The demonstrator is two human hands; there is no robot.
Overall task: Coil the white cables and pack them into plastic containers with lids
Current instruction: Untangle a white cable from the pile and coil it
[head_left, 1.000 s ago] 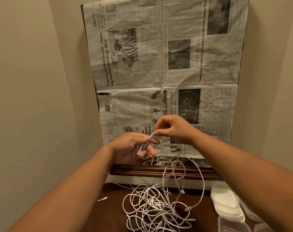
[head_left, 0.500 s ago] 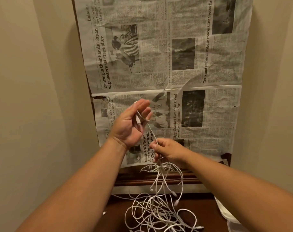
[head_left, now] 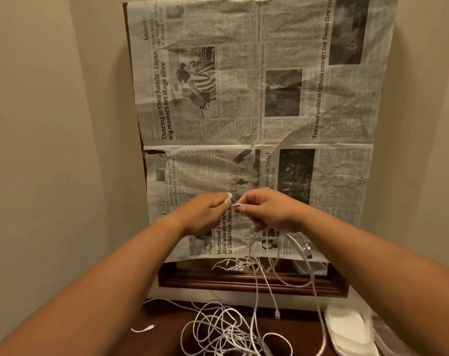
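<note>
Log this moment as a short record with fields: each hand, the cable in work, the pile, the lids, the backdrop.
Left: the left hand holds one end of a white cable, fingers curled.
Right: the right hand pinches the same cable close beside the left; strands hang from it.
Pile: tangled cable pile on the dark table, uncoiled.
Stray: a short cable end lies apart, left of the pile.
Lids: pale lids stacked at the right edge.
Backdrop: newspaper covering a wood-framed panel.
</note>
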